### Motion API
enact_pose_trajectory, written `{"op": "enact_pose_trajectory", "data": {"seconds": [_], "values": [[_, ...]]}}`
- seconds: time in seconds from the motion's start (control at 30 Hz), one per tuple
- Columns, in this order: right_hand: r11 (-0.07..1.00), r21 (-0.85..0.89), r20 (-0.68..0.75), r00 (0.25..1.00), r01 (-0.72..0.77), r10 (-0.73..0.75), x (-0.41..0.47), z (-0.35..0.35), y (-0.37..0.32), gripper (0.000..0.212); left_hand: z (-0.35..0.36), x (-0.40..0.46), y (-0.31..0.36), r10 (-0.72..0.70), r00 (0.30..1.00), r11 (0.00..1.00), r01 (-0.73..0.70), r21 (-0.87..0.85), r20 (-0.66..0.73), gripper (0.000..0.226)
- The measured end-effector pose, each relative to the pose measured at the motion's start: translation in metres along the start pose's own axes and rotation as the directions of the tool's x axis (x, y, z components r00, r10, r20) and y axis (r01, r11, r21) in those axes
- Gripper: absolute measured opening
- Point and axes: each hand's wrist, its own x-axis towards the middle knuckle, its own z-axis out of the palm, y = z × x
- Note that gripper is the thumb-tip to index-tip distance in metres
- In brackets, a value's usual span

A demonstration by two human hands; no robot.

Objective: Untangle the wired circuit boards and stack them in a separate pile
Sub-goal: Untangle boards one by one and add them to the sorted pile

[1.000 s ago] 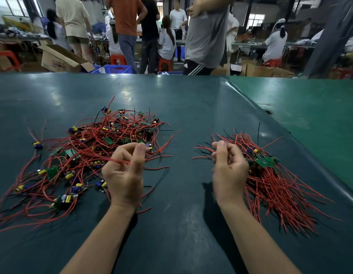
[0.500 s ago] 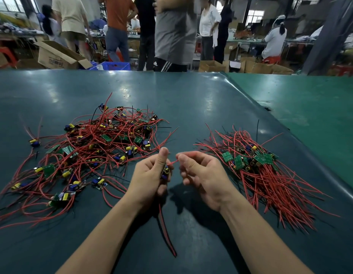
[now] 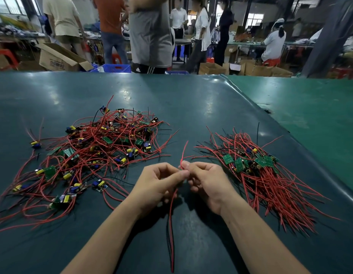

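Our two hands meet over the near middle of the dark green table [image 3: 191,99], between the two heaps. Our left hand [image 3: 157,184] has its fingers curled round a wired board we can barely see inside the grip; its red and black wires [image 3: 171,230] hang out below the hand and trail toward the near edge of the table. Our right hand [image 3: 207,182] pinches a short red lead [image 3: 184,151] that sticks up from between the fingertips, just where the two hands touch.

To our left lies the tangled pile [image 3: 96,155], a wide sprawl of red wires and small green boards with yellow and blue parts; its loose ends reach almost to the left edge of view. To our right lies the sorted pile [image 3: 256,169], boards bunched at its far end and wires fanned toward us, close to the rounded right edge of the table. Beyond that edge sits a lighter green table [image 3: 310,107].

Bare tabletop shows between the heaps, around our forearms, and across the whole far half of the table. Past the far edge stand several people [image 3: 150,32], an open cardboard box [image 3: 61,58] and blue crates [image 3: 116,68].
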Motion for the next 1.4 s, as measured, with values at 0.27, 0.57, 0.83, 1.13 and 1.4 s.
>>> {"op": "enact_pose_trajectory", "data": {"seconds": [0.27,0.57,0.83,1.13,1.4], "values": [[0.996,-0.063,0.016,0.998,0.060,-0.059,-0.001,-0.003,-0.001,0.014,-0.003,0.001,-0.001,-0.004,0.999,0.999,0.006,-0.047,0.038,0.027],[0.940,0.211,-0.318,0.928,0.269,-0.194,0.014,-0.014,-0.010,0.029,-0.006,-0.003,0.005,-0.035,0.976,0.993,0.058,-0.103,0.215,0.031],[0.919,0.088,-0.373,0.868,0.385,-0.328,0.016,-0.011,-0.003,0.035,-0.010,-0.001,0.003,-0.032,0.956,0.989,0.071,-0.127,0.290,0.032],[0.871,-0.191,-0.443,0.752,0.453,-0.488,0.020,-0.016,0.000,0.025,-0.013,0.002,0.000,-0.030,0.964,0.986,0.073,-0.152,0.264,0.037],[0.993,-0.059,-0.065,0.992,0.100,-0.104,0.003,-0.002,0.001,0.029,-0.006,0.004,0.000,-0.054,0.997,0.961,0.067,-0.268,0.056,0.024]]}}
